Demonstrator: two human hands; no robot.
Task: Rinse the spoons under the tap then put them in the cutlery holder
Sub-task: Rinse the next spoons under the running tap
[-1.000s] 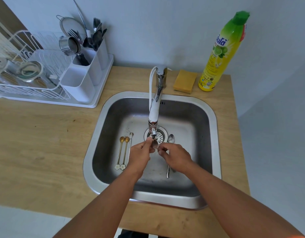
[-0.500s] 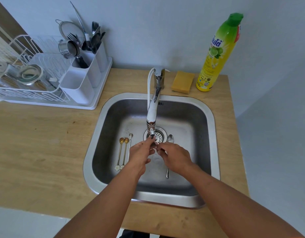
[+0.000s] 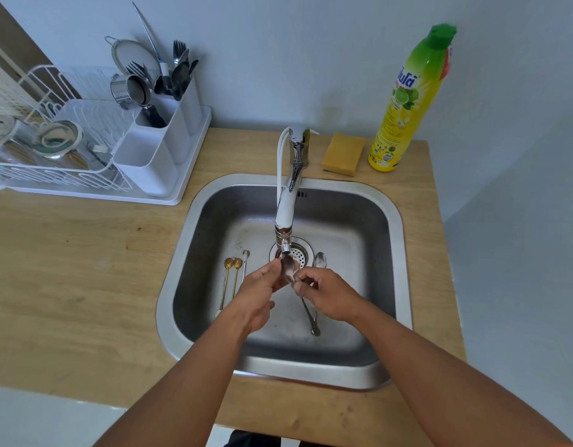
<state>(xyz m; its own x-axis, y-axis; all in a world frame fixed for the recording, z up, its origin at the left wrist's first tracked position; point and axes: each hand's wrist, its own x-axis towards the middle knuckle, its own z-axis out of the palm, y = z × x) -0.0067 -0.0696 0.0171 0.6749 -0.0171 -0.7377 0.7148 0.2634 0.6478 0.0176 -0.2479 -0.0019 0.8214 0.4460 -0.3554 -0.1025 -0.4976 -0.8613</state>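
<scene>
Under the spout of the white tap (image 3: 285, 208), both of my hands hold a silver spoon (image 3: 289, 270). My left hand (image 3: 258, 293) has its fingers on the bowl. My right hand (image 3: 327, 296) pinches the neck, and the handle sticks out below it. Another silver spoon (image 3: 320, 260) lies in the sink (image 3: 395, 253) beside the drain, its handle partly under my right hand. At the sink's left lie two gold spoons (image 3: 233, 263) and a thin silver one (image 3: 245, 254). The white cutlery holder (image 3: 149, 159) stands at the back left with forks and spoons in its rear compartments.
A white dish rack (image 3: 46, 146) with metal lids sits left of the cutlery holder. Behind the sink are a yellow sponge (image 3: 343, 153) and a tall yellow-green detergent bottle (image 3: 407, 101). The wooden counter (image 3: 78, 269) extends to the left.
My hands have parted slightly, so the spoon's bowl now shows between them under the spout. The view has shifted a little; the spoons in the sink lie as before.
</scene>
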